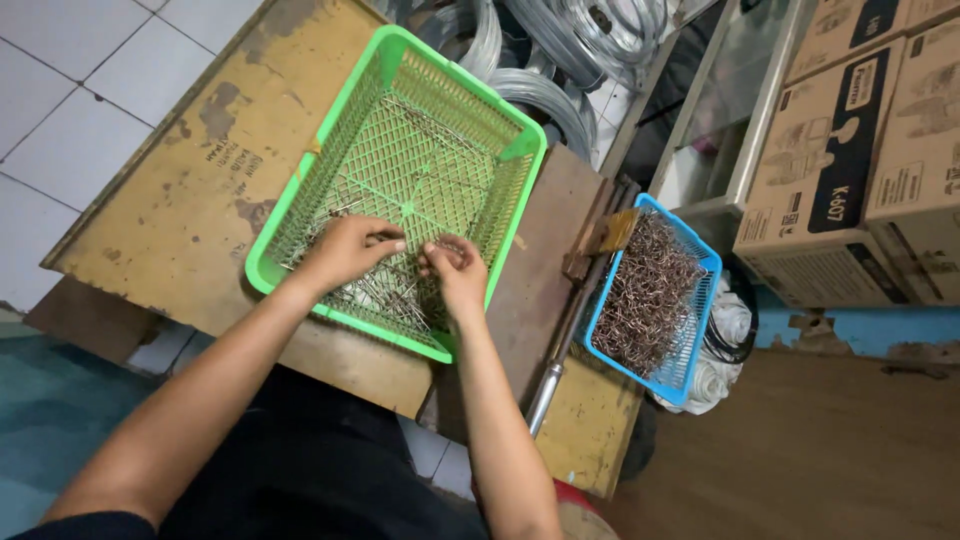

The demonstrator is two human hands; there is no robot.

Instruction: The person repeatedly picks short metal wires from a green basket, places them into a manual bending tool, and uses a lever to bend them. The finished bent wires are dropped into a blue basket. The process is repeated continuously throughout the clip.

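Observation:
A bright green plastic basket (pixel 330 120) rests tilted on a worn yellow wooden bench (pixel 200 190). Thin silver metal pins (pixel 385 295) lie piled in its near corner. Both my hands are inside the basket. My left hand (pixel 348 248) has its fingers pinched on some of the pins. My right hand (pixel 455 270) is curled over the pile and grips a few pins too. The fingertips of the two hands nearly meet.
A blue basket (pixel 700 250) full of bent copper-coloured wire hooks sits to the right on the bench end. A metal rod (pixel 555 350) runs beside it. Coils of steel wire (pixel 560 60) lie behind. Cardboard boxes (pixel 860 140) stack at right.

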